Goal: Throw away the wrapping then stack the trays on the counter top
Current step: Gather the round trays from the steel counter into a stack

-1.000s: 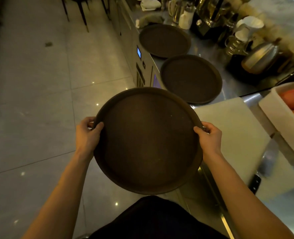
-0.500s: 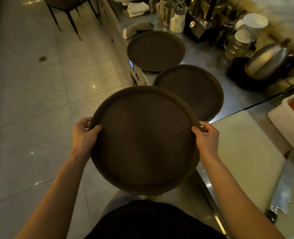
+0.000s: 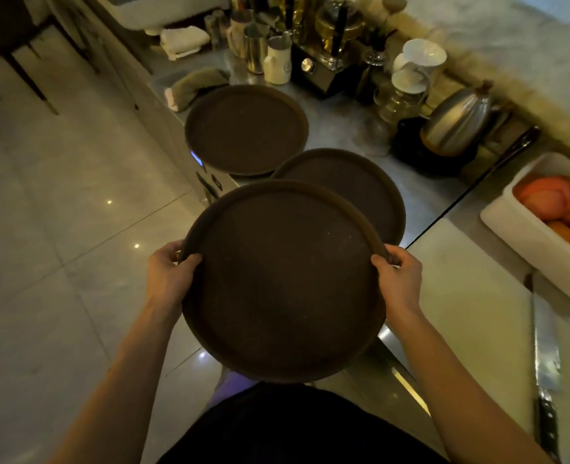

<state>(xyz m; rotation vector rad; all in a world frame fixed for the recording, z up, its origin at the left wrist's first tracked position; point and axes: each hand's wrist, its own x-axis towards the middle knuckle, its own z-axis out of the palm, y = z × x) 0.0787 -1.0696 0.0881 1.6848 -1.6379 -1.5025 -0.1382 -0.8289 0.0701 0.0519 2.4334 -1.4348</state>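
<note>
I hold a round dark brown tray (image 3: 283, 283) in front of me, level, over the counter's front edge. My left hand (image 3: 166, 272) grips its left rim and my right hand (image 3: 399, 272) grips its right rim. Two more brown trays lie flat on the steel counter top (image 3: 340, 128): a nearer tray (image 3: 360, 185), partly hidden behind the held one, and a farther tray (image 3: 245, 128) beyond it. No wrapping shows in view.
A white cutting board (image 3: 471, 296) with a knife (image 3: 544, 363) lies on the right. A white bin of orange fruit (image 3: 544, 209) sits beyond it. A kettle (image 3: 457, 122), jugs, glassware and a folded cloth (image 3: 196, 85) crowd the counter's back. Tiled floor spreads to the left.
The held tray has moved forward and now overlaps the nearer counter tray. The view has shifted along the counter. Both hands keep the same grip.
</note>
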